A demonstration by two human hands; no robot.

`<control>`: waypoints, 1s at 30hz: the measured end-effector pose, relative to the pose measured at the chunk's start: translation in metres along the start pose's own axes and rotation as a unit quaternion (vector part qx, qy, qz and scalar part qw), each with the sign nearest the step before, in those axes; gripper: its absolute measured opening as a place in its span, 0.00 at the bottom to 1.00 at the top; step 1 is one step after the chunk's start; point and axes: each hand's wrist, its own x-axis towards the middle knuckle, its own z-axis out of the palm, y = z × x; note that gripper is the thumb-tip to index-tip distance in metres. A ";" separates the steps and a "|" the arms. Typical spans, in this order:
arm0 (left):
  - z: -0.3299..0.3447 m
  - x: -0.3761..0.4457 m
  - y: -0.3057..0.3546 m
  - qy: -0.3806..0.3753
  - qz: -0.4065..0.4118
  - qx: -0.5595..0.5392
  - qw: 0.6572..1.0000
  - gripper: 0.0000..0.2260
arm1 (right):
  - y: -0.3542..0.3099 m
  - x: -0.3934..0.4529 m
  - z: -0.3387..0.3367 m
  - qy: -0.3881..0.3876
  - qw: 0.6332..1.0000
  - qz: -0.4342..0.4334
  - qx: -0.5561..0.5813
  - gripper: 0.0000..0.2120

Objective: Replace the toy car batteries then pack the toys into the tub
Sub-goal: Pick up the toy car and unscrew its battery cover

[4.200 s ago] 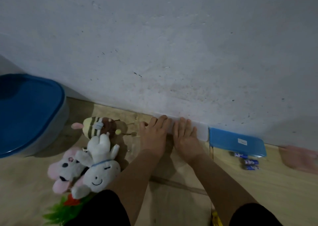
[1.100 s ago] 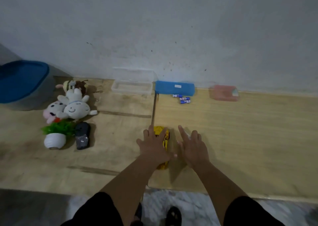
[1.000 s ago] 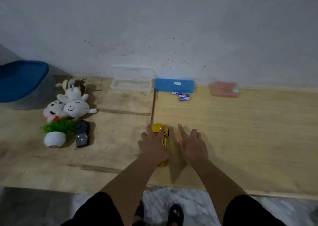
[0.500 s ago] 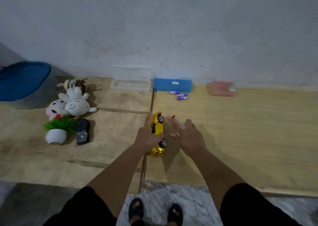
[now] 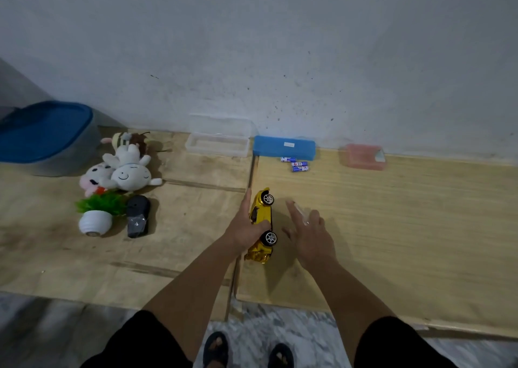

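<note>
Left hand: one left hand (image 5: 246, 227), its grip holding the glossy yellow toy car (image 5: 262, 223) on its side, thumb curled over the car's flank, index finger stretched along the roof edge.
Right hand: one right hand (image 5: 311, 236), just beside the car but not touching it, fingers spread and fairly straight; a small pale cylinder lies along the index finger; how it is held I cannot tell.
Toy car: one, centre of the frame, tipped so two silver wheels face right, its nose toward the lower edge, on the seam between two boards.
Worktop: pale wooden boards (image 5: 392, 227) running across the middle of the frame.
Batteries: three small blue-and-white cylinder batteries (image 5: 297, 164), loose, upper centre, just below the blue case.
Cases: three along the wall: one clear plastic box with its lid open (image 5: 218, 139), one closed flat blue plastic case (image 5: 284, 147) touching it at the right, one translucent pink box (image 5: 363, 157) well apart at upper right.
Tub: one grey tub with a blue lid (image 5: 44, 132) on it, upper left of the frame.
Soft toys: three in a heap beside the tub: one white rabbit plush (image 5: 130, 171) on top, one white-and-pink plush (image 5: 92, 178) under it at left, one striped bee plush (image 5: 126, 139) behind.
Plant: one green plastic plant in a white ribbed pot (image 5: 96, 215), lying tilted below the plush heap.
Black object: one dark oval thing (image 5: 137, 216), just right of the pot; what it is I cannot tell.
Feet: two sandalled feet (image 5: 246, 349) on marbled floor, bottom centre.
</note>
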 end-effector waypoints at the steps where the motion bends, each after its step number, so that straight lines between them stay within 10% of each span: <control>1: -0.001 0.000 -0.001 0.002 -0.003 -0.014 1.000 0.39 | 0.004 -0.003 0.006 0.002 1.000 0.025 -0.012 0.29; 20: 0.016 0.016 0.005 -0.038 -0.062 -0.324 0.943 0.23 | 0.003 0.020 -0.033 -0.051 0.985 -0.064 0.150 0.27; 30: 0.011 0.020 -0.009 -0.031 -0.020 -0.197 0.980 0.14 | -0.008 0.023 -0.029 -0.169 0.917 -0.044 0.359 0.27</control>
